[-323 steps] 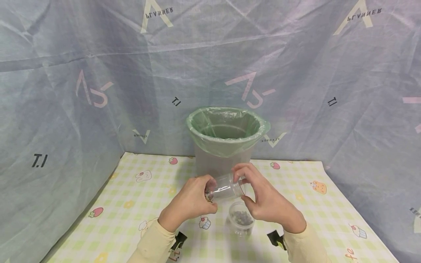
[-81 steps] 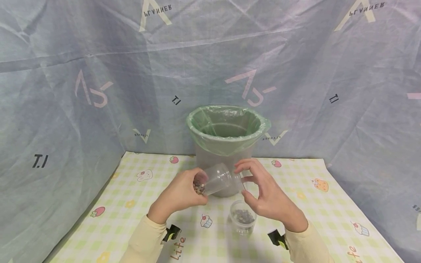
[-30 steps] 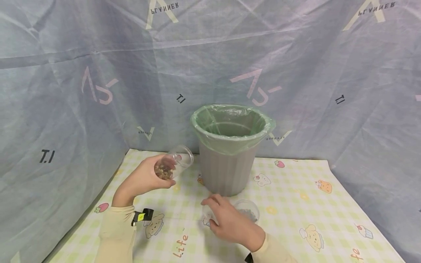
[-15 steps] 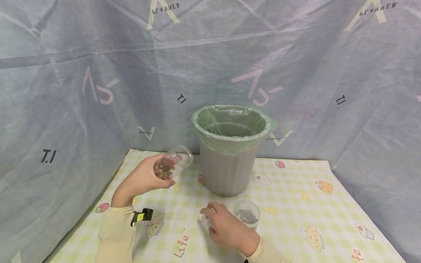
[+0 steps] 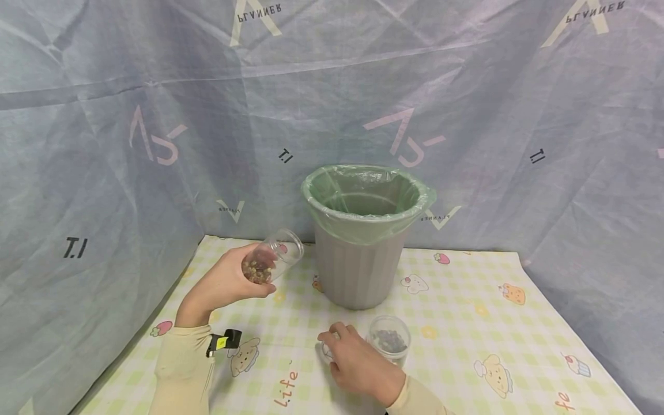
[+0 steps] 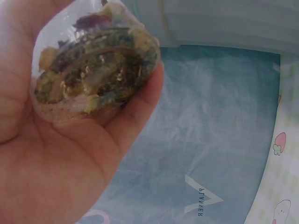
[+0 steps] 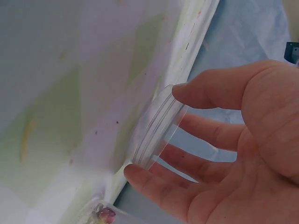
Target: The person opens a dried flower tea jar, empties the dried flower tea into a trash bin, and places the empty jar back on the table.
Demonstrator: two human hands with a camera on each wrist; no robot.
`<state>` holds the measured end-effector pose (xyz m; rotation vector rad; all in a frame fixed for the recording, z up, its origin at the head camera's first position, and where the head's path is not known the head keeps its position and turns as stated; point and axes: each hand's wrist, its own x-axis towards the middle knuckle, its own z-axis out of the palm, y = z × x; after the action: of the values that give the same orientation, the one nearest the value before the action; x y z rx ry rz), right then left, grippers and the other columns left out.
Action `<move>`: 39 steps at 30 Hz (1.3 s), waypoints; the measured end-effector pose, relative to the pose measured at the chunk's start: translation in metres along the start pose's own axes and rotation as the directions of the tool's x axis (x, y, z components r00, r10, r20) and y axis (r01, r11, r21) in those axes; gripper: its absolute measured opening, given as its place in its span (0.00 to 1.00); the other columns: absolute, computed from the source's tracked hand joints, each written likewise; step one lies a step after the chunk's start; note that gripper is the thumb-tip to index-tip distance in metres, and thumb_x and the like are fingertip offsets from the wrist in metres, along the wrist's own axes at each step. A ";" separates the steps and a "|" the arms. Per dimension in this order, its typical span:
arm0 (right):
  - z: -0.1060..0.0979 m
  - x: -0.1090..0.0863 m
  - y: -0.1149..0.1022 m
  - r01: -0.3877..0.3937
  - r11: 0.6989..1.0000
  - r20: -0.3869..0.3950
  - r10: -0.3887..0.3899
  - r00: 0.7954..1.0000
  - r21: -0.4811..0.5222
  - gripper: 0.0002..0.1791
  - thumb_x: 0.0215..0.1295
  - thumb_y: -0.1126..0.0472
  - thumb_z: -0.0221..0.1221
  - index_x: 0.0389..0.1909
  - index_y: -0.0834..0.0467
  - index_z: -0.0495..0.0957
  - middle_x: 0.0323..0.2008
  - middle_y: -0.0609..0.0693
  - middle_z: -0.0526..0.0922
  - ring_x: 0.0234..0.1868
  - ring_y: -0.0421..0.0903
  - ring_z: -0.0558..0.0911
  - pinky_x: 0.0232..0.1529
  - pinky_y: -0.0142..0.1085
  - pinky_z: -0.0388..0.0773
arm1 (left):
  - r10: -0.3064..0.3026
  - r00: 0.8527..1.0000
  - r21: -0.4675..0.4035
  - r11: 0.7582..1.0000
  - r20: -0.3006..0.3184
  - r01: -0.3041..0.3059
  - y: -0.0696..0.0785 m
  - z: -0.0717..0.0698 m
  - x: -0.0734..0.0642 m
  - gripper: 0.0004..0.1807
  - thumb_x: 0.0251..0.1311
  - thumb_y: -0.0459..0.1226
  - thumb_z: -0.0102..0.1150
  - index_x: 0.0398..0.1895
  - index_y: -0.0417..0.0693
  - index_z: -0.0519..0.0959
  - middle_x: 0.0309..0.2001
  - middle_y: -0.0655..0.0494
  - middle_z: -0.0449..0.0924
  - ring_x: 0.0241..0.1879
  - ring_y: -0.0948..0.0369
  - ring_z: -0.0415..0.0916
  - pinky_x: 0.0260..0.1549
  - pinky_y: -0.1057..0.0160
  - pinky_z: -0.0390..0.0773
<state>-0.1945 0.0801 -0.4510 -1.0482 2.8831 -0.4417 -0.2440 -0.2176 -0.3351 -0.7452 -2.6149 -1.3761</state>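
Note:
My left hand (image 5: 225, 281) grips a clear plastic jar (image 5: 286, 258), tilted with its uncovered mouth up and to the right. Dried brown and yellowish plant bits (image 6: 98, 70) are gathered at its bottom, close to the palm in the left wrist view. Low over the table, my right hand (image 5: 360, 360) holds a clear round lid (image 7: 159, 128) by its edge, thumb on one side and fingers on the other. Just right of that hand stands a second clear jar (image 5: 398, 358) holding greyish bits; its lower left is hidden behind the hand.
Behind the hands stands a grey ribbed trash bin (image 5: 358, 274) lined with a green bag (image 5: 355, 227). A green checked cloth (image 5: 441, 369) with cartoon prints covers the table. Blue-grey fabric (image 5: 332, 104) hangs at the back and both sides.
Earlier both hands held the jar, the right one at its lid. The lid came off; the left hand carried the jar left, and the right brought the lid down beside the second jar.

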 end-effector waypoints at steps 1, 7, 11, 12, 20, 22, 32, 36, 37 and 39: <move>0.001 0.000 0.000 0.000 1.000 -0.002 0.000 1.000 -0.006 0.27 0.64 0.65 0.66 0.65 0.53 0.76 0.61 0.52 0.73 0.54 0.50 0.76 0.40 0.34 0.78 | -0.003 1.000 -0.002 1.000 0.000 0.003 0.000 0.000 0.000 0.28 0.49 0.35 0.80 0.54 0.56 0.80 0.49 0.54 0.84 0.48 0.56 0.83 0.45 0.58 0.84; 0.003 0.001 0.002 0.001 1.000 0.000 -0.001 1.000 -0.022 0.27 0.64 0.65 0.66 0.65 0.54 0.76 0.62 0.53 0.74 0.54 0.51 0.77 0.41 0.35 0.79 | -0.014 1.000 -0.003 1.000 -0.002 0.014 -0.001 0.000 0.000 0.28 0.49 0.35 0.80 0.55 0.56 0.80 0.49 0.54 0.83 0.47 0.56 0.83 0.44 0.58 0.84; 0.005 0.001 0.002 -0.006 1.000 0.014 0.006 1.000 -0.024 0.27 0.65 0.64 0.66 0.65 0.53 0.76 0.62 0.54 0.74 0.55 0.51 0.77 0.42 0.35 0.80 | -0.021 1.000 -0.022 1.000 0.003 0.021 -0.001 -0.001 -0.001 0.29 0.50 0.34 0.80 0.56 0.55 0.79 0.50 0.52 0.83 0.46 0.55 0.83 0.43 0.58 0.85; 0.005 0.001 0.002 -0.007 1.000 0.017 0.007 1.000 -0.026 0.27 0.65 0.64 0.66 0.65 0.53 0.76 0.62 0.54 0.74 0.55 0.51 0.76 0.42 0.35 0.80 | -0.022 1.000 -0.028 0.999 0.005 0.022 -0.001 -0.002 -0.001 0.29 0.50 0.34 0.80 0.56 0.55 0.79 0.50 0.52 0.83 0.46 0.54 0.84 0.42 0.58 0.85; 0.006 0.000 0.002 -0.012 0.999 0.009 0.012 1.000 -0.037 0.27 0.63 0.64 0.67 0.65 0.53 0.76 0.62 0.54 0.74 0.56 0.51 0.76 0.42 0.36 0.80 | -0.029 0.999 -0.048 0.998 0.013 0.030 0.001 -0.003 -0.001 0.29 0.50 0.34 0.79 0.57 0.53 0.79 0.50 0.50 0.82 0.46 0.51 0.84 0.41 0.58 0.85; 0.006 0.000 0.002 -0.015 0.999 0.008 0.015 1.000 -0.034 0.28 0.63 0.64 0.68 0.65 0.53 0.76 0.63 0.54 0.74 0.56 0.52 0.76 0.41 0.36 0.81 | -0.030 0.999 -0.050 0.998 0.014 0.030 0.001 -0.003 -0.001 0.29 0.50 0.33 0.79 0.57 0.53 0.79 0.51 0.50 0.82 0.46 0.51 0.84 0.42 0.58 0.85; 0.006 -0.001 0.001 -0.019 1.000 0.013 0.020 1.000 -0.022 0.28 0.63 0.65 0.67 0.65 0.53 0.76 0.63 0.55 0.74 0.56 0.51 0.76 0.43 0.37 0.81 | -0.042 0.999 -0.060 0.997 0.018 0.043 0.000 -0.003 -0.001 0.29 0.51 0.33 0.79 0.57 0.53 0.79 0.50 0.49 0.82 0.45 0.50 0.84 0.41 0.57 0.85; 0.005 -0.001 0.001 -0.020 1.000 0.016 0.020 1.000 -0.020 0.28 0.63 0.66 0.66 0.65 0.53 0.76 0.63 0.55 0.73 0.57 0.52 0.76 0.43 0.37 0.82 | -0.041 0.999 -0.056 0.998 0.017 0.042 0.000 -0.003 -0.001 0.29 0.51 0.33 0.78 0.57 0.53 0.79 0.51 0.49 0.82 0.45 0.52 0.84 0.41 0.57 0.85; 0.005 -0.001 0.001 -0.021 1.000 0.017 0.021 1.000 -0.020 0.28 0.63 0.66 0.66 0.65 0.53 0.76 0.63 0.55 0.73 0.57 0.52 0.76 0.43 0.38 0.82 | -0.042 0.999 -0.054 0.998 0.017 0.043 -0.001 -0.003 -0.001 0.29 0.51 0.33 0.79 0.57 0.53 0.79 0.51 0.49 0.82 0.45 0.52 0.84 0.41 0.57 0.85; 0.005 -0.001 0.001 -0.022 1.000 0.021 0.022 1.000 -0.019 0.27 0.64 0.65 0.66 0.65 0.53 0.76 0.64 0.56 0.73 0.57 0.52 0.76 0.43 0.38 0.81 | -0.045 0.999 -0.046 0.998 0.014 0.045 -0.002 -0.003 -0.001 0.29 0.51 0.34 0.79 0.57 0.53 0.78 0.51 0.50 0.82 0.46 0.53 0.84 0.42 0.58 0.85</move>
<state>-0.1935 0.0800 -0.4564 -1.0163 2.8822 -0.4011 -0.2441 -0.2208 -0.3351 -0.7077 -2.6343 -1.4529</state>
